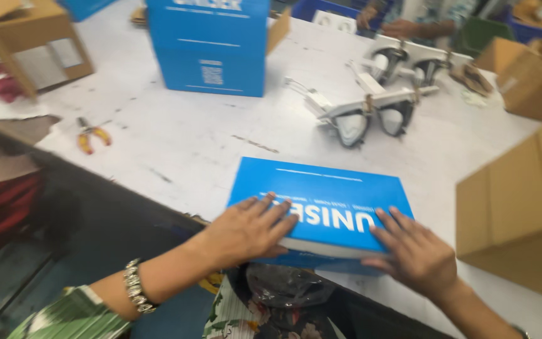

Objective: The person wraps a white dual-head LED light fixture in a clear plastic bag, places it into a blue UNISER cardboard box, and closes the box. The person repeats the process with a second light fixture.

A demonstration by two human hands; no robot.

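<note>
Both hands flat on the closed blue carton (pixel 321 204), lower centre of frame, at the near edge of the white surface (pixel 183 138). Left hand (pixel 246 229) presses the lid's near-left corner, right hand (pixel 415 254) the near-right; fingers spread, no grip clenched on anything. Looks like the lid-closing step. Taller blue box (pixel 211 47) upper centre, metal-and-white fittings (pixel 371 103) upper right, pliers (pixel 92 135) left, brown carton (pixel 522 207) right.
</note>
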